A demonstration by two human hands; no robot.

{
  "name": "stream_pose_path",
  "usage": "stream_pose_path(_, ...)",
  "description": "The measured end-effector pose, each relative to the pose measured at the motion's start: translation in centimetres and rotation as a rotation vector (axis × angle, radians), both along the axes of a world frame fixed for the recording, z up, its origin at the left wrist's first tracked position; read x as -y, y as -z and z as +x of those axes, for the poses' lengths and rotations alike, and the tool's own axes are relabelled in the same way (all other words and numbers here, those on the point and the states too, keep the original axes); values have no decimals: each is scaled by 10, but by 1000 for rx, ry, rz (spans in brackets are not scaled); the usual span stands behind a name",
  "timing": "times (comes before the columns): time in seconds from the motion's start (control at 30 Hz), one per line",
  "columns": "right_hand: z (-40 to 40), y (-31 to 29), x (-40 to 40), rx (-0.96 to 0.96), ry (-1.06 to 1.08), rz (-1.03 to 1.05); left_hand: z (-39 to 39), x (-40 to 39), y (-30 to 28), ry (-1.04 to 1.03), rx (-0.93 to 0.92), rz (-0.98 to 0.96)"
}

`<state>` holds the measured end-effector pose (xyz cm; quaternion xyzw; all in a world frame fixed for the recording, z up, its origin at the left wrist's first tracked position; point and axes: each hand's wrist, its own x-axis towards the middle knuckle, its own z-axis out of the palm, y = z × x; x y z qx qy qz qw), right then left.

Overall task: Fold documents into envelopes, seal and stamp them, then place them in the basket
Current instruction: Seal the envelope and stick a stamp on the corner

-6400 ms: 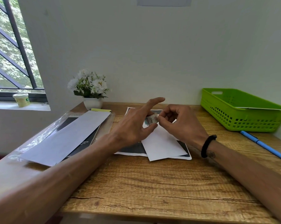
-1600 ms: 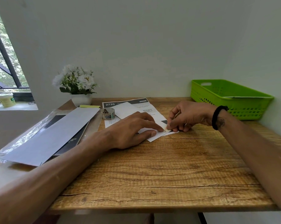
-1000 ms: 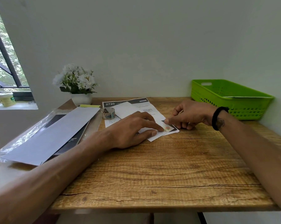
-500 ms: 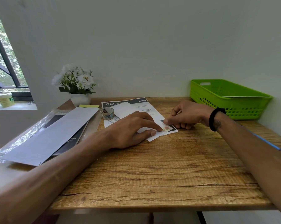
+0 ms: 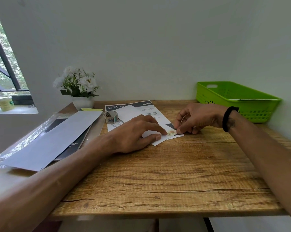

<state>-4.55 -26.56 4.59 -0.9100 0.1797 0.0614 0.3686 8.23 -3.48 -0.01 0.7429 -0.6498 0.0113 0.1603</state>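
Observation:
A white envelope (image 5: 130, 113) lies on a printed document (image 5: 148, 107) in the middle of the wooden desk. A small stamp (image 5: 170, 132) sits on the envelope's near right corner. My left hand (image 5: 138, 133) lies flat on the envelope, index fingertip at the stamp's left edge. My right hand (image 5: 194, 118) rests beside the corner, curled, its fingertip pressing at the stamp's right edge. A roll of stamps (image 5: 111, 116) stands left of the document. The green basket (image 5: 252, 107) is at the back right with a white envelope inside.
A long white envelope (image 5: 52, 139) lies on a dark packet in clear plastic at the left. A white flower pot (image 5: 82, 102) stands at the back left. A small tub (image 5: 5, 102) sits on the window sill. The wall is close behind.
The stamp roll was put down left of the document. The stamp now lies on the envelope corner. Over the last second both hands have barely moved, fingers pressing at the stamp.

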Motion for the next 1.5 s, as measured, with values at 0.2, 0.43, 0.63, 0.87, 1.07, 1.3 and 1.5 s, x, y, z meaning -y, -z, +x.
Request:
stream_pose_path(0.2,6,8,-7,73,79,-61,1,1,0,-15,3,1)
stream_pose_path(0.43,4,3,-11,42,27,-124,1,0,0,-16,10,0)
stream_pose_path(0.63,2,2,-10,11,0,-82,-2,0,-2,-12,10,-4)
stream_pose_path(0.87,7,9,-14,68,45,-124,-1,0,-1,-40,7,-22)
stream_pose_path(1.07,3,4,-11,14,-9,-83,-1,0,-2,-44,13,-10)
stream_pose_path(1.3,7,9,-14,59,36,-101,-3,-1,-3,-51,3,2)
stream_pose_path(1.5,7,8,-12,37,23,-67,-2,0,-3,-56,9,6)
